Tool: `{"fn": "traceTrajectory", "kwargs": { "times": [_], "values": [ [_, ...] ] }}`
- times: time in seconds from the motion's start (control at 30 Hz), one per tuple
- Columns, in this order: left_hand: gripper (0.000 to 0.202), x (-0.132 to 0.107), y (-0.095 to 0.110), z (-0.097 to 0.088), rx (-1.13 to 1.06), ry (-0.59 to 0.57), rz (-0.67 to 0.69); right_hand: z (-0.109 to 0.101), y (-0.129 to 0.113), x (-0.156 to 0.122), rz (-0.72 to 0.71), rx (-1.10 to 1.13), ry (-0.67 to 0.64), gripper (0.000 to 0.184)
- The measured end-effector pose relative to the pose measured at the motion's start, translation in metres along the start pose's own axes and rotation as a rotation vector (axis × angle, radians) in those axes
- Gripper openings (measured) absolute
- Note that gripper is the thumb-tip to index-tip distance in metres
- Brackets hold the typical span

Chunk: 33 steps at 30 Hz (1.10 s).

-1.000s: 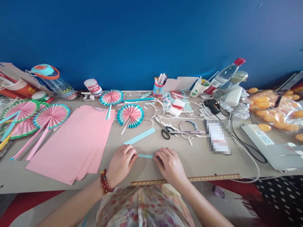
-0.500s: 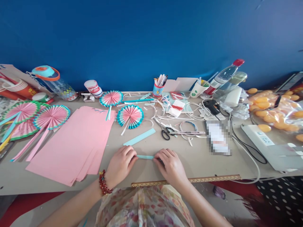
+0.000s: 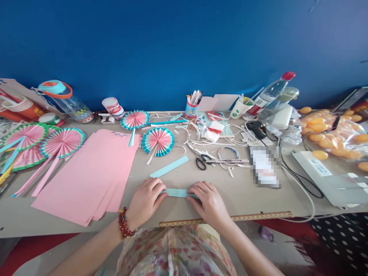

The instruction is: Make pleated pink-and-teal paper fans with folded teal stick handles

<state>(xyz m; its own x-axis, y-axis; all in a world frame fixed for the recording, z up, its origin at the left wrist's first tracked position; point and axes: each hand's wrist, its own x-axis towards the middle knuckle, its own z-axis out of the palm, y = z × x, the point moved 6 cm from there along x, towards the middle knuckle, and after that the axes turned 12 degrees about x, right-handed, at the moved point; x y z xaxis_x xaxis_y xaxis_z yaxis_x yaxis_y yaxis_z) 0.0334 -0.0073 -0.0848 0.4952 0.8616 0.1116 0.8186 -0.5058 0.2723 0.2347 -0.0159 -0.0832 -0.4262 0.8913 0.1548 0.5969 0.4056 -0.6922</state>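
A light blue paper strip (image 3: 176, 193) lies low over the table near its front edge, its two ends covered by my fingers. My left hand (image 3: 146, 199), with a red bead bracelet at the wrist, pinches the left end. The right end is gripped between the thumb and fingers of my right hand (image 3: 209, 201). Just beyond my hands rests a second light blue paper strip (image 3: 169, 166), flat and slanted. Behind it sits a pleated pink paper fan (image 3: 158, 142) with a blue rim, and another such fan (image 3: 135, 120) is farther back.
A stack of pink paper (image 3: 89, 176) spreads left of my hands, with more paper fans (image 3: 63, 142) beyond. Black-handled scissors (image 3: 201, 163) and a cutter knife (image 3: 231, 161) lie right of centre. A pen cup (image 3: 192, 109), a bottle (image 3: 270, 94) and a power strip (image 3: 322, 168) stand farther off.
More of the strip's width shows between my hands; it looked narrower before. My hands have barely shifted, and the table things stay put.
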Motion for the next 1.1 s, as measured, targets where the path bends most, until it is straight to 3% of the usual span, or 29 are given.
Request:
{"fn": "traceTrajectory", "kwargs": {
  "times": [0.57, 0.8, 0.93, 1.1],
  "values": [
    [0.019, 0.004, 0.002, -0.007, -0.014, -0.016, 0.073, -0.007, 0.005, 0.007, -0.05, 0.01, -0.131, 0.003],
    [0.015, 0.007, 0.007, -0.01, 0.121, -0.014, 0.167, -0.011, -0.001, 0.01, -0.126, -0.062, -0.071, 0.02],
    [0.016, 0.011, 0.0, -0.01, 0.053, -0.009, 0.078, -0.014, -0.002, 0.015, -0.12, -0.017, -0.045, 0.018],
    [0.009, 0.017, -0.014, -0.007, -0.104, -0.111, -0.097, -0.019, -0.003, 0.018, -0.153, 0.038, -0.031, 0.013]
  ]
}}
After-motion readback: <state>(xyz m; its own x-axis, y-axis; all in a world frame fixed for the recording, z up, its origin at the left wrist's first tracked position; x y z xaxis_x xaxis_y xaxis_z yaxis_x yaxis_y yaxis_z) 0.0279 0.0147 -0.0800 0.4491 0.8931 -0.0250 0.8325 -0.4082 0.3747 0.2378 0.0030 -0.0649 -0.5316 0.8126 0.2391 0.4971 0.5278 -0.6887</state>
